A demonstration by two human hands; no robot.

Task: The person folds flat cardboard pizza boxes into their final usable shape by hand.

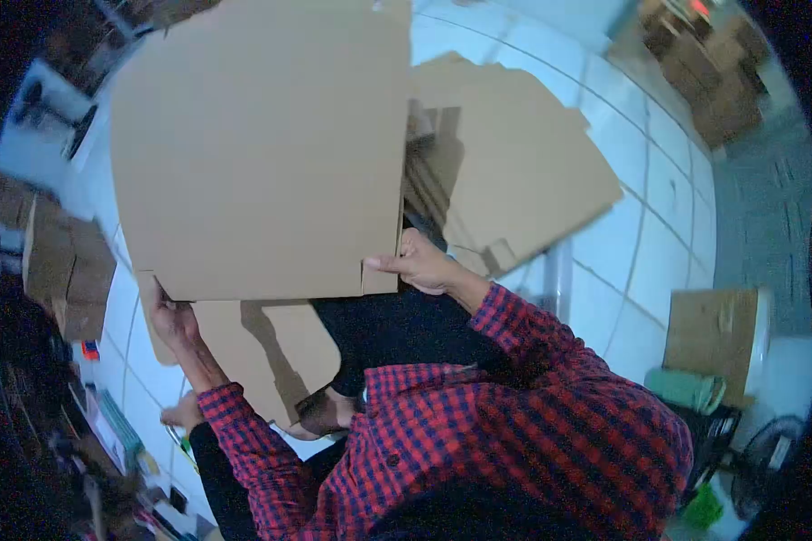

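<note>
A large flat sheet of brown cardboard (262, 153) is held up in front of me. My left hand (173, 320) grips its near left corner, with the fingers partly hidden behind it. At the near right corner, beside a small cut flap, my right hand (424, 263) pinches the edge, thumb on top. Another cardboard piece (532, 162) lies on the floor to the right, partly behind the held sheet. Below the held sheet, a further cardboard piece (253, 347) with a rounded edge lies near my foot.
White floor tiles (609, 261) surround the cardboard. Brown boxes (68, 261) stand at the left and more boxes (708, 77) at the upper right. At the lower right are an upright cardboard box (713, 334), a green container (681, 388) and a fan (767, 464).
</note>
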